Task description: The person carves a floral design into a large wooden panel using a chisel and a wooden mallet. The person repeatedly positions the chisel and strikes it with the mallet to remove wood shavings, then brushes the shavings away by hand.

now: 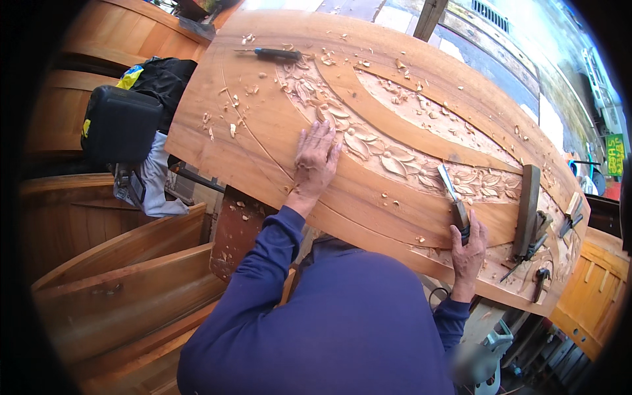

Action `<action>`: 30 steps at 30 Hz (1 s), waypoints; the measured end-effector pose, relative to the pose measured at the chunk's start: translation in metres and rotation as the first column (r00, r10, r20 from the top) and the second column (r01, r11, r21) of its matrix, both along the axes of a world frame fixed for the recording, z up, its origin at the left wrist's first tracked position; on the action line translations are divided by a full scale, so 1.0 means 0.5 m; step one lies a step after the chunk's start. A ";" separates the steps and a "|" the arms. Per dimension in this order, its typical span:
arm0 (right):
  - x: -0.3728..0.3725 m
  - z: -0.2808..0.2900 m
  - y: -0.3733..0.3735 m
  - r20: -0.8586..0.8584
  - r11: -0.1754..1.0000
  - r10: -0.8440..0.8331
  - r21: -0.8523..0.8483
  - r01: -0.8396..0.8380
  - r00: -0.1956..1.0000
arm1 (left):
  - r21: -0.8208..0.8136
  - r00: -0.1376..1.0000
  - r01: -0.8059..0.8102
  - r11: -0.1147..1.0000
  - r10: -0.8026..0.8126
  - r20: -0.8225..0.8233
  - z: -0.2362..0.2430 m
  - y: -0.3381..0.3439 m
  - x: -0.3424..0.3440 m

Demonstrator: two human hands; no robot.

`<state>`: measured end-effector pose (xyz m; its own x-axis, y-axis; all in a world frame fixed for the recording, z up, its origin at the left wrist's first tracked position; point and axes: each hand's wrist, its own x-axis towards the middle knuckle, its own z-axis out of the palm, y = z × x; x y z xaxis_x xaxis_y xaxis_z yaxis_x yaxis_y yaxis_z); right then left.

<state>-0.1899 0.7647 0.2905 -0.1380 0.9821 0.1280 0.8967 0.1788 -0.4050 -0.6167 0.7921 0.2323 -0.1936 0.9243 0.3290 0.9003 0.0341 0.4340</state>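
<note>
A large carved wooden panel [243, 131] lies in front of me, with a band of relief leaves [395, 158] curving across it. My left hand [317, 158] rests flat on the panel, fingers stretched out, their tips at the edge of the carved leaves. Toward the right, my right hand [469, 253] has thumb and fingers around the dark handle of a chisel [459, 214]. Its bright, broad blade points away from me over the carving. Part of the handle is hidden by the fingers.
A blue-handled carving tool [273, 54] lies at the panel's far left. A long wooden block [528, 204] and several hand tools [571, 217] sit at the right end. Wood shavings [234, 130] are scattered about. A black case [122, 125] stands left, above wooden boards [125, 303].
</note>
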 end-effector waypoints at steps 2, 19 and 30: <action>-0.006 -0.002 0.022 -0.011 1.000 0.005 -0.011 -0.005 1.000 | 0.015 1.000 -0.005 1.000 0.006 -0.013 0.001 0.000 -0.004; -0.298 0.024 0.117 -0.649 0.785 0.137 -0.390 -0.481 0.749 | 0.315 0.848 0.461 0.830 -0.516 0.119 0.038 0.093 0.159; -0.425 -0.026 0.266 -0.616 0.710 -0.008 -0.558 -0.429 0.788 | 0.229 0.844 0.268 0.936 -0.342 0.414 0.011 0.213 0.071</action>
<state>-0.4024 0.8976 0.2774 -0.4737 0.7887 -0.3919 0.4510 -0.1650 -0.8771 -0.5810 0.8988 0.2381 -0.0690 0.9044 0.4211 0.5666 -0.3119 0.7627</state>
